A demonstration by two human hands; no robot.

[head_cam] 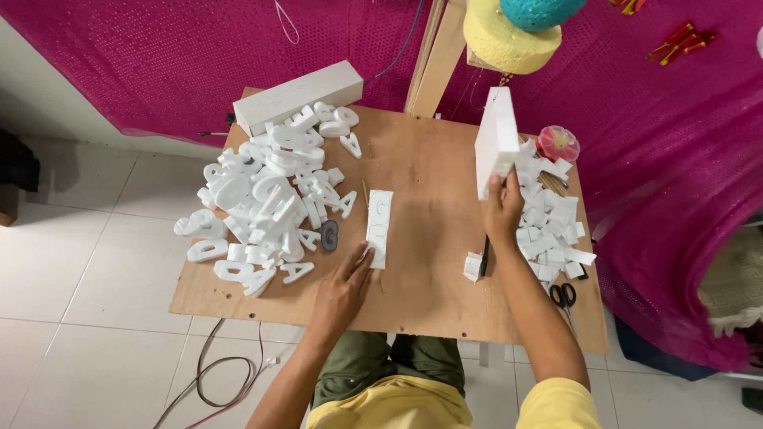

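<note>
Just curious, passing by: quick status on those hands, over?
Left hand flat, fingers on small foam strip. Right hand holding white foam block upright. Foam letters piled left.

Your left hand (343, 287) presses the white foam strip (379, 228) mid-board (429, 286); your right hand (502, 213) lifts a foam block (496, 141) near the right edge, beside foam scraps (548, 222).
</note>
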